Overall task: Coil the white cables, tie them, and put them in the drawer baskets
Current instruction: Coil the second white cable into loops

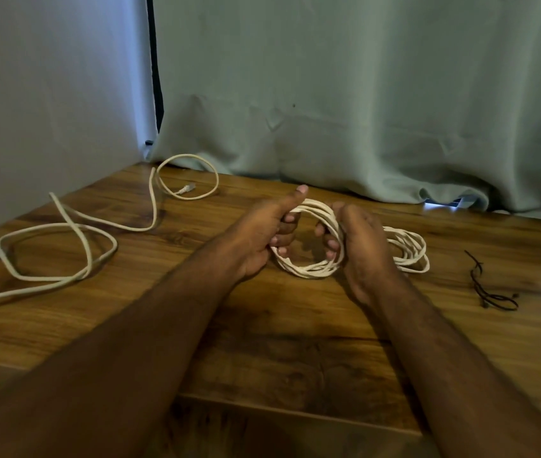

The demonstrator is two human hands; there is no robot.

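Note:
A coiled white cable (309, 269) hangs just above the middle of the wooden table (295, 342), held between both hands. My left hand (262, 233) grips the coil's left side, thumb raised and fingers curled through the loop. My right hand (358, 242) grips the right side with fingers wrapped round the strands. Behind my right hand lies a second white coil (411, 252) on the table. A long loose white cable (74, 233) sprawls over the left part of the table, its plug end (187, 188) near the back.
Thin black ties (490, 289) lie on the table to the right. A pale green curtain (361, 110) hangs along the table's back edge and a grey wall (47, 94) closes the left side. No drawer basket is in view.

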